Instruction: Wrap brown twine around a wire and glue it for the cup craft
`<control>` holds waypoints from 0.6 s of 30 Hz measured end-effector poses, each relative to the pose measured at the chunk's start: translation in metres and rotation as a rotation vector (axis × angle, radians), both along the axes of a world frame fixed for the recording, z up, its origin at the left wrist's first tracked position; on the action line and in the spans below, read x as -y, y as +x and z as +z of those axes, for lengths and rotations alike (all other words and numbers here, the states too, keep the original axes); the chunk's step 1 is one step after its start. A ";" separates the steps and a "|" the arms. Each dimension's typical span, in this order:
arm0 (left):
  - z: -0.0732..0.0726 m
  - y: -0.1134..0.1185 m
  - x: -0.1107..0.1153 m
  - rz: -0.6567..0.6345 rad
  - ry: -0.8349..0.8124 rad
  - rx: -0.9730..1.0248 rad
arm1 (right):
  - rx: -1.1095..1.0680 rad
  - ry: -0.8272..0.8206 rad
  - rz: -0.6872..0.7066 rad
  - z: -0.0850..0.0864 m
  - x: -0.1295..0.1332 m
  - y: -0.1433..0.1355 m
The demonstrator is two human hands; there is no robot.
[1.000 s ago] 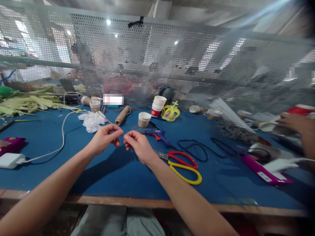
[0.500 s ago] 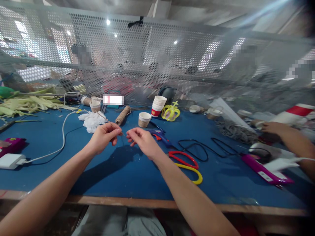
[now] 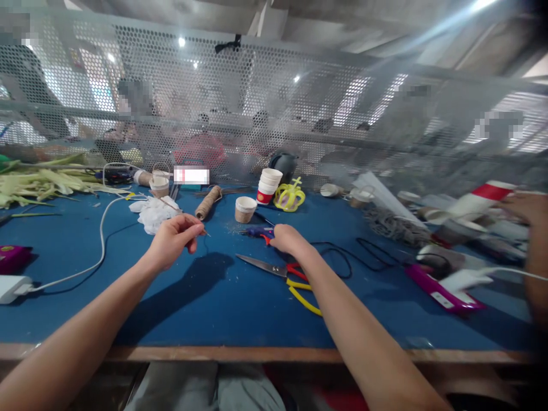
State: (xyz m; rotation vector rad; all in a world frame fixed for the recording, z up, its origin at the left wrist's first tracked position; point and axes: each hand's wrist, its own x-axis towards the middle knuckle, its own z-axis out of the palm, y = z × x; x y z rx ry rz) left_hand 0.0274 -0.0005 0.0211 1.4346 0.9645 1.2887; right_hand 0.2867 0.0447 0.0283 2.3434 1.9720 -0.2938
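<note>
My left hand (image 3: 176, 241) is pinched closed on a thin brown strand (image 3: 207, 232), perhaps twine; only its short tip shows past the fingers. Just behind that hand lies a crumpled white bundle (image 3: 154, 214). My right hand (image 3: 290, 238) is closed around the handle of a blue hot glue gun (image 3: 257, 232), which lies on the table with its nozzle to the left. Scissors (image 3: 268, 266) with red and yellow handles rest below it, partly covered by my right forearm. A twine-wrapped paper cup (image 3: 245, 210) and a spool of twine (image 3: 208, 203) stand beyond my hands.
Stacked paper cups (image 3: 269, 185) and a yellow crown-shaped piece (image 3: 290, 196) are farther back. Purple power strips (image 3: 443, 290) with cables lie at both sides. Pale husks (image 3: 55, 185) cover the far left. Another person's arm (image 3: 537, 251) reaches in at right. A perforated metal screen (image 3: 240, 108) bounds the back.
My right hand has moved right, away from my left hand, and has taken hold of the glue gun's handle. The left hand keeps its pinch. The view has shifted slightly.
</note>
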 end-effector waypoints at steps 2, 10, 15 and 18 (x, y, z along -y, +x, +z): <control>-0.001 0.000 -0.001 0.002 0.001 0.020 | -0.004 -0.035 -0.024 -0.003 -0.002 0.001; -0.001 0.000 -0.002 -0.011 -0.022 0.075 | -0.286 0.087 -0.068 0.005 0.013 0.011; 0.000 0.001 -0.001 -0.004 -0.034 0.079 | -0.645 0.245 0.057 0.018 0.038 -0.003; -0.001 0.001 -0.003 0.003 -0.031 0.071 | -1.082 0.213 0.188 0.025 0.049 -0.019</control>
